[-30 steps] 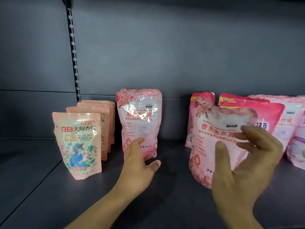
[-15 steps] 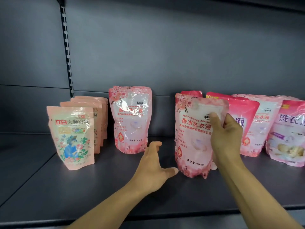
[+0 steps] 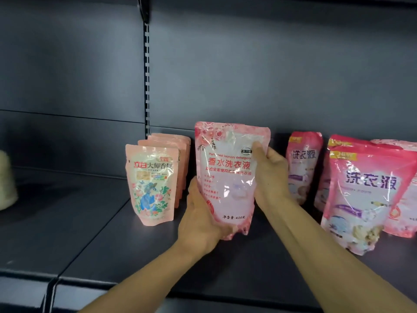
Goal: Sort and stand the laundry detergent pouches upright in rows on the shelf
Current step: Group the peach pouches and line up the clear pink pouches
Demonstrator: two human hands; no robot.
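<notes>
Gripping pink pouch [image 3: 228, 177] upright, left hand [image 3: 198, 222] low, right hand [image 3: 268, 172] high

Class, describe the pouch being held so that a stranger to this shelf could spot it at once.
On the dark grey shelf, look right of the row of small peach pouches. The pale pink flowered pouch stands there between the left hand and right hand. Unlike its neighbours, it is being gripped.
</notes>
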